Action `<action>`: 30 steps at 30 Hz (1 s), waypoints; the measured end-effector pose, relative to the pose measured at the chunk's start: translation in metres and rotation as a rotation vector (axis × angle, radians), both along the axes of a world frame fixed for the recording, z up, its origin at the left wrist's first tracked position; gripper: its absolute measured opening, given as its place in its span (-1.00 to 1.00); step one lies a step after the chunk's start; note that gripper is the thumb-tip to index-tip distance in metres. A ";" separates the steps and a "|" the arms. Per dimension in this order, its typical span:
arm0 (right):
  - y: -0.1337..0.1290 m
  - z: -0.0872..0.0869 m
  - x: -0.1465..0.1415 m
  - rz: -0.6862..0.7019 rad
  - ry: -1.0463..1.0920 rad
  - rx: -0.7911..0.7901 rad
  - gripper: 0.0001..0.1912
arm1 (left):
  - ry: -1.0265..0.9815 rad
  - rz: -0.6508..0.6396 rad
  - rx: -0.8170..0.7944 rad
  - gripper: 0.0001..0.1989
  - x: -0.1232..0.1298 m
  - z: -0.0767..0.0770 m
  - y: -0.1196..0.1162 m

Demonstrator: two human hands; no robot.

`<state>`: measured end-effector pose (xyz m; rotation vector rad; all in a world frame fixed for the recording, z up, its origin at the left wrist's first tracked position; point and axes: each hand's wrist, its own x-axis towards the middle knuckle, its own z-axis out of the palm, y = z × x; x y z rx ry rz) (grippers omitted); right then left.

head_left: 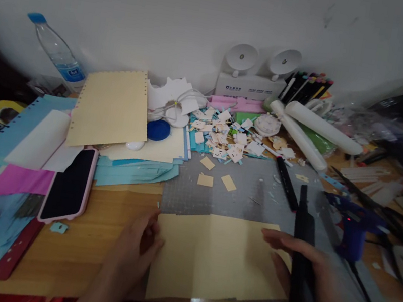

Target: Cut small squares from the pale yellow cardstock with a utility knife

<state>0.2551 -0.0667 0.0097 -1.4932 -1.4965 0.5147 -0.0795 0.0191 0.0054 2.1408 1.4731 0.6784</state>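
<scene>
Cream paper (177, 254) lies at the front edge of the desk, with a step in its upper and lower edges near the middle. My left hand (138, 248) is at its left edge, fingers curled and thumb against the paper. Over the paper's right end reaches my right hand (308, 270), its index finger and thumb extended. A long black tool (302, 264) with a narrow flat tip is held in that hand and covers part of the fingers; its exact kind cannot be made out. Several small cream paper pieces (205, 180) lie on the grey cutting mat (179, 193) beyond.
A purple glue gun (355, 231) with a cable stands at right, near a black marker (287, 183). Small paper cutouts (226, 137) are heaped at the back. To the left are a phone (69, 183), stacked blue paper (137, 171) and a water bottle (57, 49).
</scene>
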 end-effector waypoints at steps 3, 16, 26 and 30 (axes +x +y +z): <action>0.001 -0.003 -0.003 0.042 -0.144 0.041 -0.72 | 0.014 -0.003 0.021 -0.65 0.002 0.001 0.000; 0.010 -0.021 -0.034 0.402 -0.504 0.051 -0.67 | 0.458 -0.544 0.255 -0.26 0.043 0.004 -0.043; 0.009 -0.022 -0.022 0.418 -0.510 0.012 -0.64 | 0.460 -0.589 0.308 -0.35 0.049 0.006 -0.036; 0.013 -0.020 -0.022 0.430 -0.530 0.043 -0.66 | 0.426 -0.552 0.308 -0.35 0.050 0.004 -0.036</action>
